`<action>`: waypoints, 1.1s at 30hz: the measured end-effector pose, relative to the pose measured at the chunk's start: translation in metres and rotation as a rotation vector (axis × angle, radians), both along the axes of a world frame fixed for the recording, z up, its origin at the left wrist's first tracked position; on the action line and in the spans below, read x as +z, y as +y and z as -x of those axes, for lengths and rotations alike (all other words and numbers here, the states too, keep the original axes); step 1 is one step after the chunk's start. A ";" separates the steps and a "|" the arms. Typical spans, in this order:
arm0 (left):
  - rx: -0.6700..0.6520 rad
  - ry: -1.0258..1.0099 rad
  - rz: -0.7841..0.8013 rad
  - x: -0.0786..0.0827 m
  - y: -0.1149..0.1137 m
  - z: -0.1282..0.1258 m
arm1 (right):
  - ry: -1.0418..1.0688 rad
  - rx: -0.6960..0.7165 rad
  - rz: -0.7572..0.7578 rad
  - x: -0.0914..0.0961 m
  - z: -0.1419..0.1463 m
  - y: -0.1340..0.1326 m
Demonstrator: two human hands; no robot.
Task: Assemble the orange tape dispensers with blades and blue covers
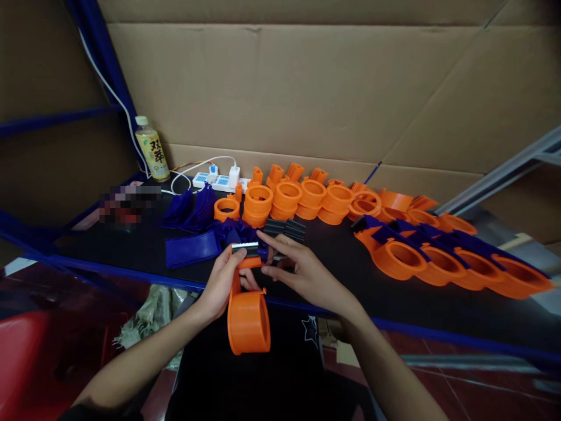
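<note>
My left hand point(222, 282) grips an orange plastic tape dispenser point(248, 316) by its neck, holding it just over the near edge of the black table point(333, 263). A toothed metal blade strip point(245, 248) sits at the top of the dispenser, under my left thumb. My right hand point(302, 270) pinches a small dark piece at the dispenser's head, fingers pressed against the blade end. A blue flat plastic part point(191, 248) lies on the table just left of my hands. Black ribbed pieces point(286, 228) lie right behind them.
Stacks of orange rings point(284, 199) stand at the back. A row of assembled orange and blue dispensers point(442, 257) fills the right side. Blue parts point(188, 209), a power strip point(219, 181) and a drink bottle point(151, 149) are at the back left. Cardboard walls the rear.
</note>
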State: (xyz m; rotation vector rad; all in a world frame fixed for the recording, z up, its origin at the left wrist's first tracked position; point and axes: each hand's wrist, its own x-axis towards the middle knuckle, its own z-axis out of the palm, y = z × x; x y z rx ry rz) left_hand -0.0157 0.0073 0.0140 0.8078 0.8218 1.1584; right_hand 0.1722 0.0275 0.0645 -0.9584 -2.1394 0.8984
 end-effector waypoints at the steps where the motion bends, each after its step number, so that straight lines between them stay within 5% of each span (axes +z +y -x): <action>1: -0.002 0.004 0.005 0.001 0.000 0.000 | 0.024 0.016 0.012 -0.003 -0.002 0.002; 20: -0.051 0.016 0.068 0.007 0.001 0.004 | -0.117 -0.023 -0.233 -0.010 -0.004 -0.005; 33: -0.156 0.064 -0.063 0.005 0.001 0.010 | -0.203 -0.041 -0.323 -0.014 -0.005 -0.013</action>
